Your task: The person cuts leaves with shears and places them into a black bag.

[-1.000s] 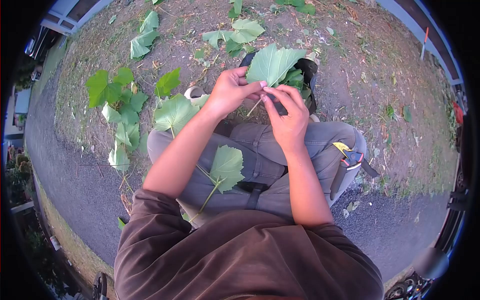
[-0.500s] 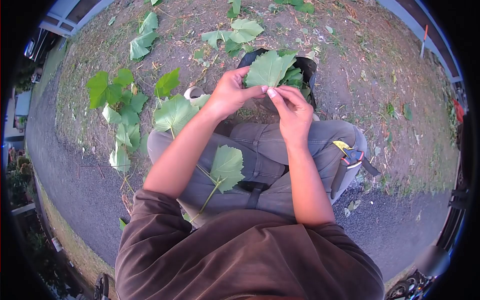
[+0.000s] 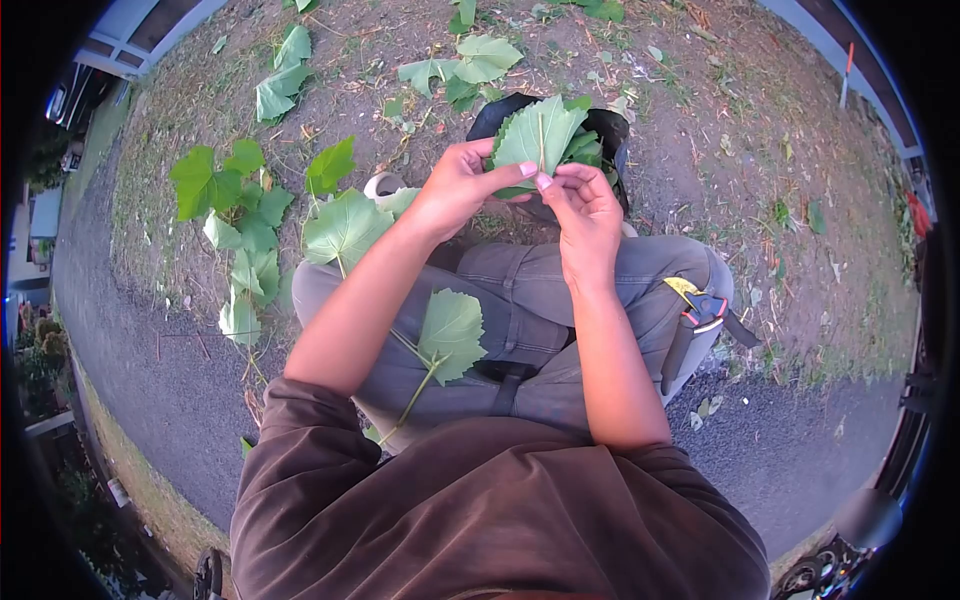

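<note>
A pale green leaf [image 3: 532, 130] is held up in front of a dark bag [image 3: 489, 117] with more leaves [image 3: 584, 149] in it. My left hand [image 3: 464, 184] pinches the leaf's lower left edge between thumb and fingers. My right hand [image 3: 583, 207] is closed at the leaf's base, thumb against fingers; the leaf appears to be between them, though the exact grip is small. A light stem or vein runs up the leaf's middle. Another leaf on a long stem [image 3: 452, 335] lies over my lap.
Leafy vine cuttings [image 3: 255, 228] lie on the ground at the left, with a large leaf [image 3: 346, 230] by my left knee. A white roll-like object [image 3: 384, 186] stands behind it. Pruners with red and blue parts [image 3: 704, 311] rest on my right knee. Loose leaves [image 3: 487, 60] lie farther ahead.
The held leaf has turned slightly, and the pale line up its middle now shows. My left thumb has shifted up onto the leaf; my right fingers have spread a little.
</note>
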Available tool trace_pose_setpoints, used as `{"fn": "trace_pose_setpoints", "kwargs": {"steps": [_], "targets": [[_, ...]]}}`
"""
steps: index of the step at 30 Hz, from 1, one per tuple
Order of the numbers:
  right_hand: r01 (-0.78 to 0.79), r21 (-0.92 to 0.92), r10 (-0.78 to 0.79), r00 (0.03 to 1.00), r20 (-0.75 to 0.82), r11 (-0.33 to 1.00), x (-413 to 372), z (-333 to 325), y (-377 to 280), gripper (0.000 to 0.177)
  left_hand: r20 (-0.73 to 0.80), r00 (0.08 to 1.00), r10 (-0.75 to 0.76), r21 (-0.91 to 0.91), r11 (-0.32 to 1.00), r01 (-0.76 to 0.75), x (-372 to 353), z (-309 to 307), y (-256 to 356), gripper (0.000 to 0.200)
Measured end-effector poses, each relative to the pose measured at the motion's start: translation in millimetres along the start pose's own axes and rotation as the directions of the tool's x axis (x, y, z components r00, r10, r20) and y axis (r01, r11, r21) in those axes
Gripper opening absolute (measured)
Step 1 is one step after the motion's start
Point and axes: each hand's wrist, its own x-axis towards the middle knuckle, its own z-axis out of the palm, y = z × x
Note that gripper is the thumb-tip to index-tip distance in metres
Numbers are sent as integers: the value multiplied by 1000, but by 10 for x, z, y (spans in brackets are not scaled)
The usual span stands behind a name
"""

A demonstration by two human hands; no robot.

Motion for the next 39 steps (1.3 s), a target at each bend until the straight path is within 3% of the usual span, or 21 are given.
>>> {"fn": "trace_pose_setpoints", "kwargs": {"steps": [2, 7, 10, 12, 13, 22, 24, 26, 28, 31, 39], "targets": [[16, -16, -16, 1000, 9, 1000, 2, 8, 7, 21, -4, 1000, -5, 15, 1000, 5, 7, -18, -11, 27], [-148, -18, 148, 989, 25, 989, -29, 29, -19, 22, -29, 1000, 4, 104, 995, -1, -15, -24, 30, 25], [-126, -14, 127, 989, 74, 992, -17, 3, 21, 18, -54, 997, 54, 141, 989, -46, -6, -45, 15, 25], [-101, -83, 107, 991, 74, 991, -20, -21, 68, 18, -44, 998, 52, 365, 930, -33, 2, -101, 41, 28], [-74, -150, 86, 993, 76, 986, -22, -30, 83, 18, -45, 998, 52, 365, 930, -32, 2, -121, 58, 28], [-51, -141, 67, 992, 111, 989, -43, 25, 41, 26, -64, 996, 66, 260, 965, -47, 15, -201, 78, 29], [-13, -160, 32, 993, 115, 987, -73, 68, -8, 30, -79, 996, 51, 93, 995, -44, 41, -230, 48, 27], [25, -179, -4, 993, 119, 984, -101, 131, -99, 33, -96, 995, 27, 48, 999, -22, 44, -240, 46, 26], [213, -443, -141, 972, 189, 871, -120, 188, -178, 34, -111, 994, -1, 4, 1000, 1, 45, -246, 33, 25], [312, -529, -213, 947, 239, 790, -111, 124, -102, 27, -131, 990, -46, -15, 999, 44, 55, -213, -6, 28], [186, -320, -180, 982, 48, 929, -46, 47, 36, 21, 1, 998, -62, -108, 992, 61, 18, -167, -52, 31]]}}
